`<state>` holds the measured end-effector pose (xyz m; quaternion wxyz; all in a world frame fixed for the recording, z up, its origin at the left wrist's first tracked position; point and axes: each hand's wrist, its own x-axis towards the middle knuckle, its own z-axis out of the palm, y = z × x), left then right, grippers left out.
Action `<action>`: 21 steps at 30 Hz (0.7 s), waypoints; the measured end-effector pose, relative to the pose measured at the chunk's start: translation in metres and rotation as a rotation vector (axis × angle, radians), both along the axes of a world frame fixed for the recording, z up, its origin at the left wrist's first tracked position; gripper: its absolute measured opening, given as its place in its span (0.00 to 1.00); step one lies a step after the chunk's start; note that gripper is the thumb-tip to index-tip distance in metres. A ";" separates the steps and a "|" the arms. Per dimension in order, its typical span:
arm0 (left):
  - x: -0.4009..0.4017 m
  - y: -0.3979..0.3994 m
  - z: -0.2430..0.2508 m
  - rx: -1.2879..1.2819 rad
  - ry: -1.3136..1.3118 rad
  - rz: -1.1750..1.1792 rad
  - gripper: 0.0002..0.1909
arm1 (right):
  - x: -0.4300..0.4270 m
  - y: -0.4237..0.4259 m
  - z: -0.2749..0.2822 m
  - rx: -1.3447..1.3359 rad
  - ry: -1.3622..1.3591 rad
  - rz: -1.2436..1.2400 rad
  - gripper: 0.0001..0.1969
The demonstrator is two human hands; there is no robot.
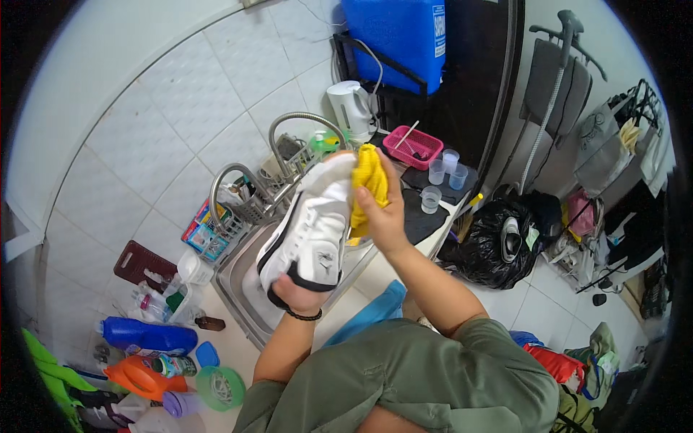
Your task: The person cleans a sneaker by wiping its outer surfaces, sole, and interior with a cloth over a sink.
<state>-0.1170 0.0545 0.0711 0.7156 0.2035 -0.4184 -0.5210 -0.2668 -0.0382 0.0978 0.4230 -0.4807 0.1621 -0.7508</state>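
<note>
A white sneaker with black trim (319,233) is held up over the steel sink (230,276). My left hand (303,295) grips its heel end, with a black bracelet on the wrist. My right hand (381,208) holds a bunched yellow cloth (369,184) against the side of the shoe near the toe. The thumb lies across the cloth. Two curved metal faucets, one of them a flexible-looking spout (308,115), rise behind the shoe. The shoe hides much of the basin.
Bottles, including a blue one (149,336) and an orange one (143,376), stand or lie on the left counter. A pink basket (413,146), plastic cups (431,199) and a white electric kettle (351,111) are at the back right. A black bag (492,254) lies on the floor.
</note>
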 end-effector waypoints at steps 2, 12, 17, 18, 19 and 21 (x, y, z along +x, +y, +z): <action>0.006 -0.005 0.013 0.077 0.070 0.060 0.48 | 0.006 0.011 0.003 -0.006 0.051 -0.112 0.26; 0.034 -0.014 0.058 -0.025 0.550 -0.165 0.43 | 0.009 0.079 -0.043 -0.427 0.601 0.085 0.27; 0.043 -0.019 0.047 -0.052 0.613 -0.188 0.43 | 0.002 0.079 -0.052 -0.312 0.454 0.050 0.22; 0.040 -0.018 0.047 -0.044 0.593 -0.203 0.43 | 0.001 0.076 -0.052 -0.335 0.422 0.036 0.21; 0.038 -0.018 0.048 -0.035 0.573 -0.218 0.43 | -0.001 0.074 -0.051 -0.335 0.421 0.035 0.21; 0.041 -0.021 0.042 -0.028 0.594 -0.182 0.42 | -0.003 0.073 -0.049 -0.325 0.408 -0.007 0.21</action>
